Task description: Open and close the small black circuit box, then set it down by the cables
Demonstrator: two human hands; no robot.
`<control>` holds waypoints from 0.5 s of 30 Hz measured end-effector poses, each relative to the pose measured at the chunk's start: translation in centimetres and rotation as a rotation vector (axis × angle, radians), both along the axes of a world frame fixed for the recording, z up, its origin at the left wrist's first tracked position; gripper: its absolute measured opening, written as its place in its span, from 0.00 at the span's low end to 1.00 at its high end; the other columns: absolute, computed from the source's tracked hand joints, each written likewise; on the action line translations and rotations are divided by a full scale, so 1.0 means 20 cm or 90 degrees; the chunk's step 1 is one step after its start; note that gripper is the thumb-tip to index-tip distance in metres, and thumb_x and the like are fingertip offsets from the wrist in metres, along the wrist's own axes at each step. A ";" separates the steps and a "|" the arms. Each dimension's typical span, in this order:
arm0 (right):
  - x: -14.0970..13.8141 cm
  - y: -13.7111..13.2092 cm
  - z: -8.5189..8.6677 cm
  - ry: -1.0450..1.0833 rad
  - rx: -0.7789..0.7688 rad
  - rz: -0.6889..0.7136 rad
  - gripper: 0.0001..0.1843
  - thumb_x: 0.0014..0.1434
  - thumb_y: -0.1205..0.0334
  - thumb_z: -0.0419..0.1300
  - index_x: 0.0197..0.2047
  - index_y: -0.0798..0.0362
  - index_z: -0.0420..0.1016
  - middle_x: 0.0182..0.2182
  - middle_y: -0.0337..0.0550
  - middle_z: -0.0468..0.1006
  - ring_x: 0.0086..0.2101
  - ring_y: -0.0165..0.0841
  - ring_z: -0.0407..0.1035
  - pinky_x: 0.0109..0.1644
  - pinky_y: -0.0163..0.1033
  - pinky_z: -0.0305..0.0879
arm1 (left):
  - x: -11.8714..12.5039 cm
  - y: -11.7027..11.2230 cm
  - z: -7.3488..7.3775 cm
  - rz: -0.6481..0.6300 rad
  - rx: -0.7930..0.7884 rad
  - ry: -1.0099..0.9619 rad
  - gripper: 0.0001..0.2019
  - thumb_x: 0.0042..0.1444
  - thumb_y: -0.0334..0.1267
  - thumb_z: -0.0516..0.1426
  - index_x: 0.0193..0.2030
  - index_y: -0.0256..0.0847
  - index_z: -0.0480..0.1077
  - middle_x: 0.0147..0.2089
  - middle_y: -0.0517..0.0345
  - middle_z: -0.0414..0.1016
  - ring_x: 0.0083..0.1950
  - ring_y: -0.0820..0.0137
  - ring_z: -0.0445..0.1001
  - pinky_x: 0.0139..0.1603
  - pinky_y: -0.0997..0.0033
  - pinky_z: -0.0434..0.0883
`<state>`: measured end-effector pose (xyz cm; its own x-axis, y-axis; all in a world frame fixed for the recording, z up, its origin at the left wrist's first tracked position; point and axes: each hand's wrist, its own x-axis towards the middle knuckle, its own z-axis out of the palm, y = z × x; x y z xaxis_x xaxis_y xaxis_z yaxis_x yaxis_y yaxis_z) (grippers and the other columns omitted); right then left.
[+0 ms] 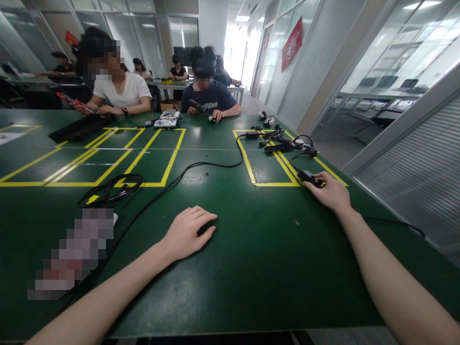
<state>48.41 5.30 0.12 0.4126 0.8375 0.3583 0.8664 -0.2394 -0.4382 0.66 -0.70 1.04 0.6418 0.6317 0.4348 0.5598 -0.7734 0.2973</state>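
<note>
My right hand (332, 191) lay stretched toward the right edge of the counter (251, 268), its fingers (316, 179) closed over a small black device (308, 177) that rested on the counter surface; only the device's far end showed beyond my fingertips. The device sat at the near right corner of a yellow taped rectangle (251, 167), touching the tape line. A thin black lead (395, 223) ran from under my right wrist toward the right edge.

My left hand (187, 235) rested palm down near the middle of the counter, fingers (204, 223) loosely curled together; a dark shape lay beneath them, but I could not tell whether it was an object or shadow.

Inside the far part of the taped rectangle lay a tangle of black cables and adapters (283, 141). A long black cable (201, 165) ran from that heap leftward across the counter and down toward the near left corner. Left of it lay a coiled black cable with a yellow tag (108, 189), overlapping a second set of yellow taped boxes (108, 158).

At the far edge sat two persons: one in a white shirt (122, 91) and one in a dark shirt (208, 98), with a white device (167, 120) on the counter between them.
</note>
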 end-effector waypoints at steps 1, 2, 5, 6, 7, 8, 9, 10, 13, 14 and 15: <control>0.01 0.00 -0.01 0.004 0.002 0.019 0.23 0.51 0.42 0.66 0.44 0.49 0.78 0.42 0.53 0.85 0.39 0.50 0.77 0.38 0.47 0.68 | 0.00 0.00 0.00 0.000 -0.002 -0.001 0.11 0.68 0.37 0.57 0.54 0.40 0.77 0.48 0.50 0.84 0.48 0.61 0.81 0.50 0.58 0.78; 0.01 0.00 -0.01 0.016 0.004 0.038 0.24 0.51 0.42 0.66 0.44 0.49 0.78 0.42 0.53 0.85 0.39 0.49 0.77 0.38 0.46 0.68 | 0.00 0.00 0.00 0.000 -0.002 -0.002 0.11 0.68 0.37 0.57 0.54 0.40 0.77 0.48 0.50 0.84 0.48 0.61 0.81 0.50 0.58 0.78; 0.01 0.00 -0.01 0.044 -0.004 0.076 0.25 0.51 0.40 0.65 0.44 0.50 0.79 0.42 0.52 0.85 0.38 0.47 0.76 0.38 0.46 0.69 | 0.00 0.00 0.01 0.000 -0.006 0.000 0.11 0.68 0.37 0.58 0.53 0.40 0.77 0.48 0.50 0.85 0.48 0.61 0.81 0.49 0.58 0.78; 0.01 0.00 -0.01 0.038 -0.011 0.073 0.25 0.51 0.39 0.64 0.43 0.49 0.79 0.43 0.52 0.84 0.38 0.47 0.76 0.38 0.47 0.69 | 0.00 -0.01 0.01 0.000 -0.006 0.002 0.11 0.68 0.37 0.58 0.53 0.40 0.77 0.48 0.50 0.85 0.48 0.61 0.81 0.49 0.58 0.78; 0.01 0.00 0.00 0.024 -0.017 0.062 0.24 0.52 0.39 0.64 0.43 0.49 0.79 0.43 0.53 0.84 0.39 0.48 0.76 0.38 0.47 0.69 | 0.00 -0.01 0.01 0.000 -0.007 0.004 0.10 0.68 0.36 0.58 0.53 0.40 0.77 0.48 0.50 0.85 0.49 0.60 0.81 0.49 0.58 0.78; 0.00 0.00 0.00 0.006 -0.022 0.045 0.24 0.53 0.40 0.64 0.44 0.49 0.80 0.44 0.53 0.84 0.39 0.49 0.76 0.38 0.48 0.68 | 0.00 -0.01 0.01 0.000 -0.008 0.005 0.10 0.68 0.36 0.58 0.53 0.40 0.77 0.48 0.50 0.85 0.49 0.60 0.81 0.49 0.58 0.78; 0.00 0.00 0.00 -0.010 -0.026 0.025 0.23 0.53 0.41 0.64 0.45 0.49 0.80 0.44 0.54 0.84 0.40 0.51 0.76 0.38 0.48 0.68 | 0.00 -0.01 0.01 0.000 -0.008 0.006 0.11 0.68 0.36 0.58 0.53 0.40 0.77 0.48 0.50 0.85 0.49 0.61 0.81 0.49 0.58 0.78; 0.00 0.00 0.00 -0.024 -0.031 0.004 0.23 0.54 0.41 0.64 0.45 0.49 0.80 0.44 0.55 0.84 0.41 0.52 0.76 0.39 0.49 0.68 | 0.00 -0.01 0.01 0.000 -0.008 0.007 0.11 0.68 0.36 0.58 0.53 0.40 0.78 0.48 0.50 0.85 0.49 0.61 0.81 0.49 0.58 0.78; 0.00 0.02 -0.01 -0.049 -0.043 -0.050 0.23 0.56 0.43 0.64 0.48 0.50 0.79 0.44 0.57 0.84 0.40 0.54 0.76 0.39 0.51 0.68 | 0.00 -0.01 0.01 -0.001 -0.008 0.005 0.11 0.67 0.36 0.58 0.53 0.41 0.78 0.47 0.51 0.85 0.48 0.61 0.81 0.49 0.59 0.78; 0.00 0.03 -0.01 -0.054 -0.043 -0.062 0.23 0.56 0.43 0.64 0.48 0.50 0.79 0.44 0.57 0.84 0.40 0.54 0.77 0.39 0.51 0.69 | 0.00 -0.01 0.01 -0.002 -0.009 0.003 0.11 0.68 0.36 0.58 0.53 0.41 0.78 0.47 0.50 0.85 0.49 0.61 0.81 0.49 0.58 0.78; 0.01 0.03 -0.02 -0.057 -0.041 -0.071 0.23 0.56 0.43 0.65 0.49 0.50 0.79 0.43 0.57 0.84 0.39 0.53 0.77 0.39 0.51 0.69 | 0.00 -0.01 0.01 -0.002 -0.010 0.002 0.11 0.68 0.36 0.58 0.53 0.41 0.78 0.47 0.50 0.85 0.49 0.61 0.81 0.49 0.58 0.78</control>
